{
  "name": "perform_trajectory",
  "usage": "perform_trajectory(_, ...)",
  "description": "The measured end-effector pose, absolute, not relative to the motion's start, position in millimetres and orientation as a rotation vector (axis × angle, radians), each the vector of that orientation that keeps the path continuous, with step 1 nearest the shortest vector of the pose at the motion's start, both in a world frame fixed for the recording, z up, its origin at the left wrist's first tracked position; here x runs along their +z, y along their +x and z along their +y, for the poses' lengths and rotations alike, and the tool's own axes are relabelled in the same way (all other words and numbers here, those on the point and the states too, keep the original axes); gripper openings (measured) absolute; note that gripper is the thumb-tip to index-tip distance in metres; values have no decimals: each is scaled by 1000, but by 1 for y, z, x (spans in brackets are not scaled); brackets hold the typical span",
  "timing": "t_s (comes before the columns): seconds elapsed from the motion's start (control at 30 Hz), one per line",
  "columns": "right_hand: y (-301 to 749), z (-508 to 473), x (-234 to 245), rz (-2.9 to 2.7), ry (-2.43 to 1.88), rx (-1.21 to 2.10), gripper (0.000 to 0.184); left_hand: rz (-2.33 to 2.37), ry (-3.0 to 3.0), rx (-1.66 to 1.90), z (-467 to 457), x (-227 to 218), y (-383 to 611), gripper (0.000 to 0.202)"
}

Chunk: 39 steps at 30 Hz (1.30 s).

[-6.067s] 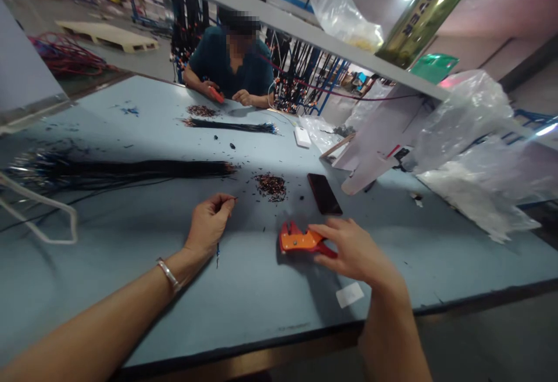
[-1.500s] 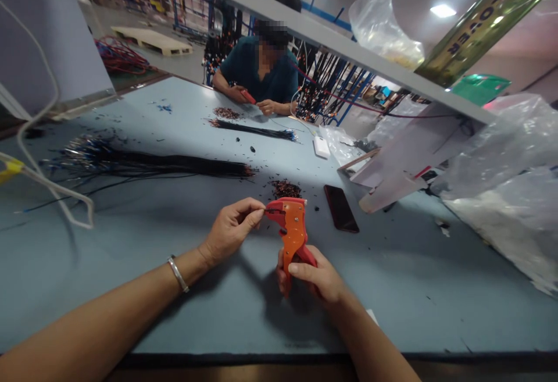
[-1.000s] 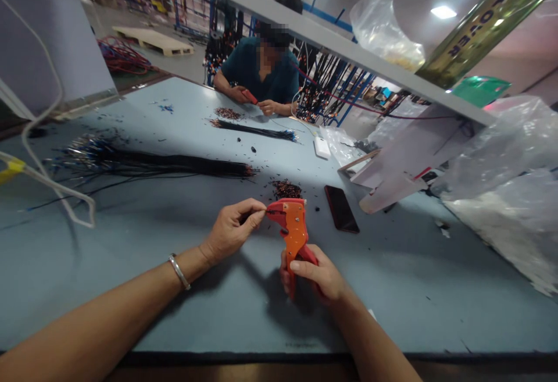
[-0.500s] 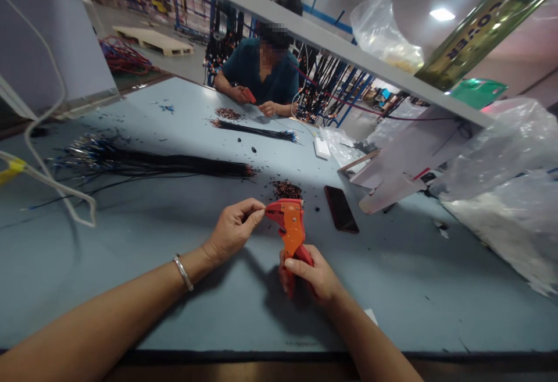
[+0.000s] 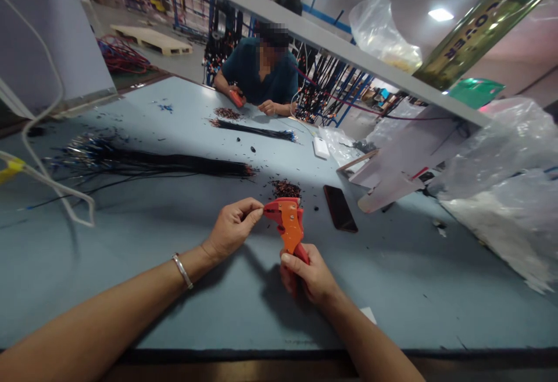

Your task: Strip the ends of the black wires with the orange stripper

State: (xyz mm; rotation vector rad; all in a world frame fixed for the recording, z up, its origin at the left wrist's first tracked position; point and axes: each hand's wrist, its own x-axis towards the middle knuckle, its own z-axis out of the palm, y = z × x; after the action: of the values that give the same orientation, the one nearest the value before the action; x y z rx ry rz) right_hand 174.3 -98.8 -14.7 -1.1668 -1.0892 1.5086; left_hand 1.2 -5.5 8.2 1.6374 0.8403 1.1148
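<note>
My right hand [image 5: 311, 274] is wrapped round the handles of an orange and red wire stripper [image 5: 291, 228], its head up and its jaws pointing left. My left hand [image 5: 235, 228] is closed in a pinch right at the jaw tip. Whatever thin piece lies between those fingertips is too small to make out. Just beyond the tool's head is a pile of short black and copper-coloured offcuts [image 5: 285, 188]. A bundle of black wires [image 5: 183, 164] lies farther back on the left, with copper-coloured ends toward the middle and silver and blue ends at the left.
A phone [image 5: 340, 209] lies right of the stripper on the blue-grey table [image 5: 196, 318]. Across it, a co-worker [image 5: 265, 79] holds a red tool near a smaller wire bundle [image 5: 253, 129]. Plastic bags [image 5: 501, 196] crowd the right side; a white cable [image 5: 52, 181] hangs at left.
My right hand has squeezed the stripper's handles closer together, and the tool has tilted slightly. My left pinch stays at the jaws. The co-worker's red tool has moved a little left and down.
</note>
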Motion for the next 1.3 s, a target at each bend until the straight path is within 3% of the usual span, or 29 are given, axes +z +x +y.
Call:
perform_trajectory(0.5,179,-95,-2,-875,-1064,1673,33,948,1606,1139,1,5,0,20)
perform_trajectory(0.8,192,-94,9,-1146,-1126,1506,31,989,1413,1132,7,6,-2,21)
perform_trajectory(0.87,193,-96,15,-1353,-1213,1351,28,970,1371,1122,5,7,0,20)
perform_trajectory(0.97,193,-96,19,-1680,-1444,844,21,917,1266,1112,3,5,2,21)
perform_trajectory(1.1,190,-95,11,-1943,-1486,123,35,817,1043,1034,-2,5,6,24)
perform_trajectory(1.3,186,-89,1,-2023,-1458,-166,41,701,894,906,-11,7,9,16)
